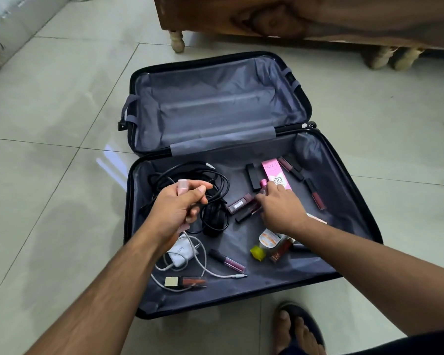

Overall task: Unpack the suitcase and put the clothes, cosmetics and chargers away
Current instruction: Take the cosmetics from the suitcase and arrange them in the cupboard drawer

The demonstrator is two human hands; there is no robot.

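An open black suitcase (354,175) lies on the floor; its far half is empty of items. The near half holds black charger cables (190,172), a white charger (181,253) with its white cable, a pink BB cream box (276,175) and several lipsticks. My left hand (174,208) grips a pale pink tube (182,187) above the cables. My right hand (280,206) reaches down onto a small pink-capped bottle (263,184) and dark lip tubes (241,202); its fingertips are hidden, so any grip cannot be seen. An orange-white tube with a yellow cap (264,243) lies under my right wrist.
A wooden cabinet on turned legs (305,19) stands just behind the suitcase. A grey patterned edge (0,29) runs along the far left. My foot in a dark sandal (296,329) is on the tiled floor (49,149) at the near right.
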